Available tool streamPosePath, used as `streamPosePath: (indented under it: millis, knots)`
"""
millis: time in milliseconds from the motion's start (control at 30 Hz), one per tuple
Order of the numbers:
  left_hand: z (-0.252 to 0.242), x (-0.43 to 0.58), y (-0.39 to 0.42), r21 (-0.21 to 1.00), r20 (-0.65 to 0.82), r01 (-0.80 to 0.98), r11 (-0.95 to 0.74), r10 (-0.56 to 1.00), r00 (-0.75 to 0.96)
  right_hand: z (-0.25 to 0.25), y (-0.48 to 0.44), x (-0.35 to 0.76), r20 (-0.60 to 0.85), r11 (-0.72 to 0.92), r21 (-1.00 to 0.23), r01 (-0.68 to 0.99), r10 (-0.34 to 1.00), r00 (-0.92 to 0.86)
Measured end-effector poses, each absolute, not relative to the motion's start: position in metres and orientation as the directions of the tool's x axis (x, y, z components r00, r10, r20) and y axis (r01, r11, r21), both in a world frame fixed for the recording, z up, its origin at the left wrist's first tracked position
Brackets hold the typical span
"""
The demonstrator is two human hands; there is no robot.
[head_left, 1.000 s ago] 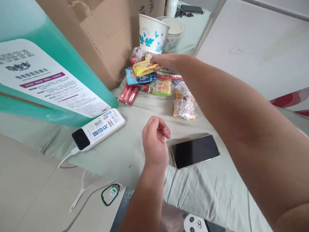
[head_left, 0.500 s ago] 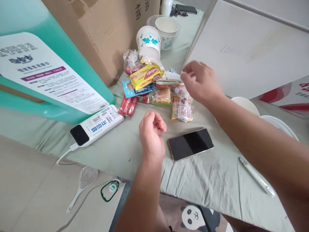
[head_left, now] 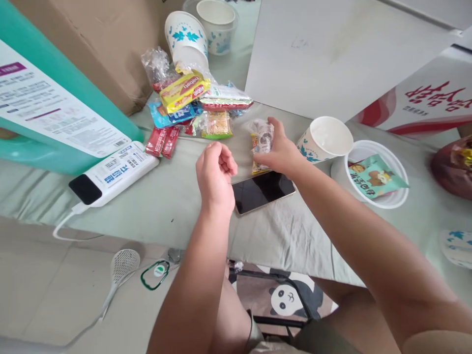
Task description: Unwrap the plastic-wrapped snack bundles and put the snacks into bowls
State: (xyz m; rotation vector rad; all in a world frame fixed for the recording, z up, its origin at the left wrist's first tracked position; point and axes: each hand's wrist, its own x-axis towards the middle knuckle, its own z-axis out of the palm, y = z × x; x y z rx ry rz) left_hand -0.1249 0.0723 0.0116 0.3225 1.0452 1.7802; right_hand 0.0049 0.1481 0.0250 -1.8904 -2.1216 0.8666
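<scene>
My right hand (head_left: 278,150) has its thumb and fingers round the right side of a clear-wrapped snack packet (head_left: 262,135) with a yellow edge. The packet is at the table surface, just behind a black phone (head_left: 263,191). Left of the phone, my left hand (head_left: 217,177) hovers with curled fingers and nothing visible in them. Beyond it lies a heap of snacks: a yellow nabati pack (head_left: 185,92), a blue packet (head_left: 169,114), red sachets (head_left: 162,141) and a cracker packet (head_left: 217,125).
A patterned paper cup (head_left: 328,140) and a white tub (head_left: 372,194) holding a green packet (head_left: 378,175) stand at right. A tipped paper cup (head_left: 186,37) rests behind the snacks. A white power bank (head_left: 118,169) and a large green jug (head_left: 73,93) are at left.
My right hand has come down from beside the white box onto the clear-wrapped packet. My left hand stays curled. The view has shifted right, bringing the tub with the green packet into sight.
</scene>
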Motion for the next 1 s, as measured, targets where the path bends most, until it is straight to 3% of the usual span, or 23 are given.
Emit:
streamPosePath:
  millis: [133, 267, 333, 467, 533, 600, 700, 900, 1000]
  knots:
    - [0.012, -0.105, 0.064, 0.785, -0.184, -0.615, -0.076, 0.919, -0.348, 0.038, 0.100, 0.050, -0.084, 0.142, -0.713, 0.686, 0.955, -0.285]
    - [0.016, -0.069, 0.045, 0.785, -0.083, -0.595, 0.172, 0.981, 0.173, 0.042, 0.042, 0.094, 0.048, 0.214, -0.736, 0.643, 0.963, -0.265]
    - [0.014, -0.052, 0.036, 0.837, -0.015, -0.517, 0.181, 0.951, 0.309, 0.040, 0.018, 0.118, 0.067, 0.220, -0.711, 0.668, 0.967, -0.247]
    - [-0.008, -0.030, 0.027, 0.939, 0.001, -0.328, 0.103, 0.954, 0.300, 0.025, -0.016, 0.175, 0.142, 0.243, -0.692, 0.679, 0.969, -0.202]
    - [-0.024, -0.027, 0.027, 0.964, -0.017, -0.248, 0.096, 0.953, 0.303, 0.010, -0.025, 0.204, 0.246, 0.217, -0.594, 0.774, 0.966, -0.083]
    - [-0.039, -0.026, 0.029, 0.984, 0.064, -0.180, 0.007, 0.920, 0.387, -0.007, -0.027, 0.227, 0.307, 0.160, -0.442, 0.882, 0.951, -0.019]
    - [-0.054, -0.024, 0.032, 0.987, 0.159, -0.072, -0.142, 0.868, 0.470, -0.028, -0.024, 0.249, 0.223, 0.133, -0.313, 0.940, 0.973, -0.064]
    - [-0.055, -0.014, 0.036, 0.949, 0.191, 0.146, -0.281, 0.877, 0.441, -0.032, -0.013, 0.255, 0.034, 0.040, -0.387, 0.921, 0.999, -0.029]
    - [-0.056, -0.012, 0.037, 0.960, 0.193, 0.095, -0.264, 0.866, 0.460, -0.027, -0.015, 0.251, 0.047, 0.037, -0.571, 0.820, 0.999, -0.012]
